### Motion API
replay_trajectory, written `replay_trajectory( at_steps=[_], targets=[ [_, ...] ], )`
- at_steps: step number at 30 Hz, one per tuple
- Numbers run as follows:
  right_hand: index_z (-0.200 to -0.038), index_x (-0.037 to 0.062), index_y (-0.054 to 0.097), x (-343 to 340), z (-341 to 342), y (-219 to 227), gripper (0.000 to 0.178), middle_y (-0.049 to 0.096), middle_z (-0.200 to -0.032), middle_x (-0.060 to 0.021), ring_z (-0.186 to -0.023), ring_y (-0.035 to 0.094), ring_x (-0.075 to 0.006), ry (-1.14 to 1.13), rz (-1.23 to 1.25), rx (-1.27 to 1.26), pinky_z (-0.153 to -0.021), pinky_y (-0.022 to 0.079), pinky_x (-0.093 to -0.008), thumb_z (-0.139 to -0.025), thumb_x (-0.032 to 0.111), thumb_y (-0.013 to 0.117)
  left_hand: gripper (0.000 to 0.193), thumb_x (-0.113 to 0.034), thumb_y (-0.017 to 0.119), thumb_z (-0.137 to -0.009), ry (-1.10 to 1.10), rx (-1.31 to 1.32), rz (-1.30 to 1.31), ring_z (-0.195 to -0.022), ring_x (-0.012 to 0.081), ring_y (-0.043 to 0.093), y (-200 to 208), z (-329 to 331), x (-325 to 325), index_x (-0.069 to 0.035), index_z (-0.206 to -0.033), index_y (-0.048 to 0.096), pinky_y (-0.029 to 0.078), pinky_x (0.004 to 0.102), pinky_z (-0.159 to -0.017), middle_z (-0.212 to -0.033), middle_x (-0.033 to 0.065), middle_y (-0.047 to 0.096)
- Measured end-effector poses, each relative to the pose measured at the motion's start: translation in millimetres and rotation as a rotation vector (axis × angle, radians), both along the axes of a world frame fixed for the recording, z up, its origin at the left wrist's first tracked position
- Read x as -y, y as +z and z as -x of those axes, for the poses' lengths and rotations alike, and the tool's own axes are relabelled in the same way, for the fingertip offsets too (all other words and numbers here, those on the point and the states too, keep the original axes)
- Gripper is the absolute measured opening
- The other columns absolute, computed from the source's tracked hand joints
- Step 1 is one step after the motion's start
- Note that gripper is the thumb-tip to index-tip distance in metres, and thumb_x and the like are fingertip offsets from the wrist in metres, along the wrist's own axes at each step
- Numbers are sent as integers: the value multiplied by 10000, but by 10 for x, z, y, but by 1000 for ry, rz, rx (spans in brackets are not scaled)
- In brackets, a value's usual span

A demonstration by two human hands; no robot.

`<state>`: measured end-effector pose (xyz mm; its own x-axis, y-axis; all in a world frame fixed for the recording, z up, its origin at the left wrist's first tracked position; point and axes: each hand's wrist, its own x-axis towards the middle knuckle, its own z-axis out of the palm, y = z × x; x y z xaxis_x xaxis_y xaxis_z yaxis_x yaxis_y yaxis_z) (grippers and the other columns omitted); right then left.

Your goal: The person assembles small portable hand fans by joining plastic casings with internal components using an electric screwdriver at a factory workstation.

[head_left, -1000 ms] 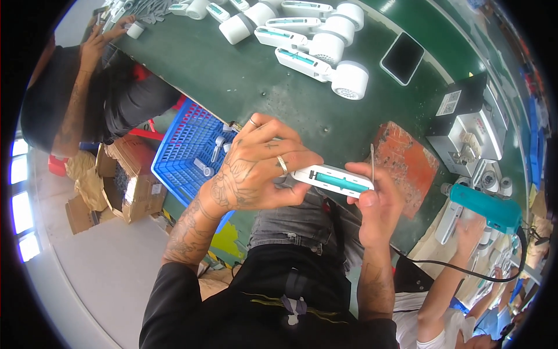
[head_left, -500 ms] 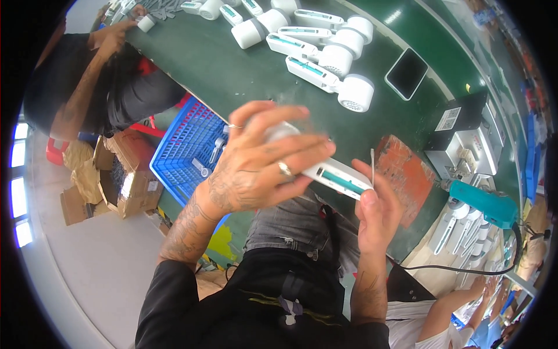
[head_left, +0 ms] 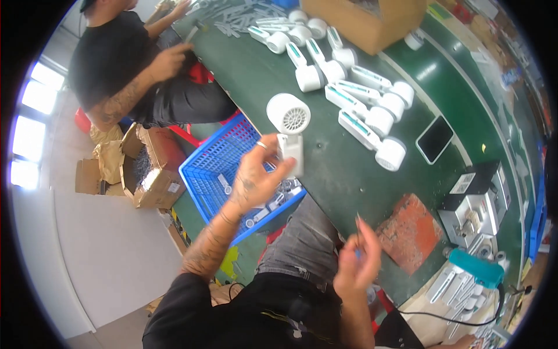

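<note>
In my left hand (head_left: pixel 253 177) is a white handheld fan (head_left: pixel 288 114), its round grille end pointing away from me. The fingers and thumb grip its short handle over the table's near edge. My right hand (head_left: pixel 358 259) is closed lower down, apart from the fan. A thin pointed metal tool (head_left: pixel 358 220) sticks up from its fingers; most of it is hidden. Several similar white fans with teal strips, such as the nearest one (head_left: pixel 390 153), lie on the green table beyond.
A blue basket (head_left: pixel 200 168) with white parts stands left of the table edge. A reddish slab (head_left: pixel 410 232), a phone (head_left: pixel 435 139), a metal fixture (head_left: pixel 474 203) and a teal power tool (head_left: pixel 476 269) are at right. A co-worker (head_left: pixel 125 75) sits at far left.
My left hand has carried the fan to the left and turned its grille end outward. My right hand has come off the fan and dropped lower. The view has shifted.
</note>
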<state>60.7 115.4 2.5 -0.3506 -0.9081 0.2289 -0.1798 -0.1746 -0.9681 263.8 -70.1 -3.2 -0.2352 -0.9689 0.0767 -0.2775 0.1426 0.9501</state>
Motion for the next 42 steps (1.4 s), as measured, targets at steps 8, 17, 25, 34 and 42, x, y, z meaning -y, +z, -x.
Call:
replay_trajectory(
  at_steps=[8,17,25,34,42],
  targets=[
    [-1145,-35,616,-990,424,-6,181,621,-778,-116,-664,592,-173,-217,-83,-343,-616,474,-308,-983,47,600,324,-11,594,-854,-225,1089,838,-1114,318,628,477,-885,1777,-82,-1156,688,504,449,-998,-1156,136,682],
    [-1338,-13,591,-1324,655,-127,326,644,-1122,-135,-949,651,-190,-716,-186,-205,-779,528,-326,-1012,7,580,407,-45,579,-954,-99,1002,1104,-1275,417,562,103,-844,3030,-32,-1360,613,450,473,-1095,-1372,212,609],
    [-1543,-64,341,-763,1335,61,774,414,-1538,-239,-1437,374,-338,-836,-91,-373,-1212,270,-480,-956,250,737,359,-16,748,-870,-486,299,750,-1068,321,685,725,1228,165,-28,-1224,690,530,400,-935,-1138,169,707],
    [-1468,-47,469,-753,1745,448,534,646,-1254,-157,-1073,647,-248,-771,211,93,-993,495,-406,-1009,158,646,329,-315,711,-935,-905,176,562,-946,345,674,696,2635,-985,-33,-1094,655,556,486,-815,-958,144,695],
    [-1459,-66,462,-1682,1562,456,552,636,-1133,-126,-986,606,-229,-961,246,16,-898,503,-385,-992,174,631,496,-541,730,-883,-814,304,907,-746,247,701,281,3323,-1693,-46,-878,697,513,392,-614,-742,89,682]
  ],
)
